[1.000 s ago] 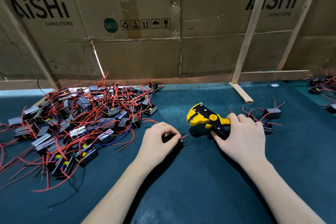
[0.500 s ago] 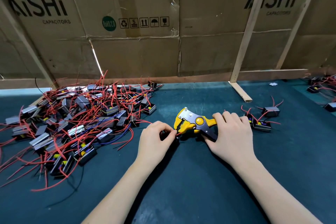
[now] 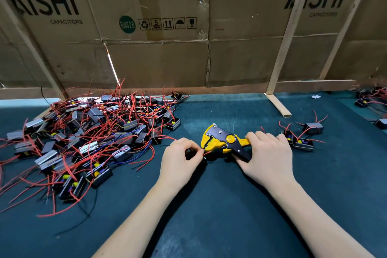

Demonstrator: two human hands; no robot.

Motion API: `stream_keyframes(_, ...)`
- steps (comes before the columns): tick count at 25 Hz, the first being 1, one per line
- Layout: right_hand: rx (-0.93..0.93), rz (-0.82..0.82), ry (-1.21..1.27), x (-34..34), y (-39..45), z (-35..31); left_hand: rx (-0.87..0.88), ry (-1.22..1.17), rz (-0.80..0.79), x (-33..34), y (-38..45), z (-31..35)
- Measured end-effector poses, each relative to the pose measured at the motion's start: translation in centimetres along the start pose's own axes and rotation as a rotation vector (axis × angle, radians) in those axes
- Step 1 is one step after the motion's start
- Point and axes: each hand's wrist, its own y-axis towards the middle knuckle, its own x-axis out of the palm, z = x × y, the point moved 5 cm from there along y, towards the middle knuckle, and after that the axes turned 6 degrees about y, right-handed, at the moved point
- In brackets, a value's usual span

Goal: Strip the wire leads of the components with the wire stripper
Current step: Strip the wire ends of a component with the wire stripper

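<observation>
1. The right hand (image 3: 270,157) grips the handles of the yellow wire stripper (image 3: 222,142), low over the table (image 3: 209,226).
2. The left hand (image 3: 180,159) pinches a red wire lead (image 3: 207,153) at the stripper's jaws.
3. A pile of components (image 3: 88,142) lies to the left.

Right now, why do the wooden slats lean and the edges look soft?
Head view: the wide-angle lens splays the wooden slats outward; far-right components blur, while the wire stripper and both hands stay sharp; soft overhead light casts faint shadows on the green mat.
</observation>
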Motion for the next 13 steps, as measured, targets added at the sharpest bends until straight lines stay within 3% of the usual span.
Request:
stream_keyframes(8, 0.068, -0.057, 0.002, 0.1, 0.21, 0.11, 0.015, -0.031, -0.023, -0.54, 0.07, -0.02)
stream_keyframes(13, 0.081, 0.044, -0.012, -0.1, -0.1, 0.66, 0.075, 0.017, -0.052, -0.86, 0.14, 0.29)
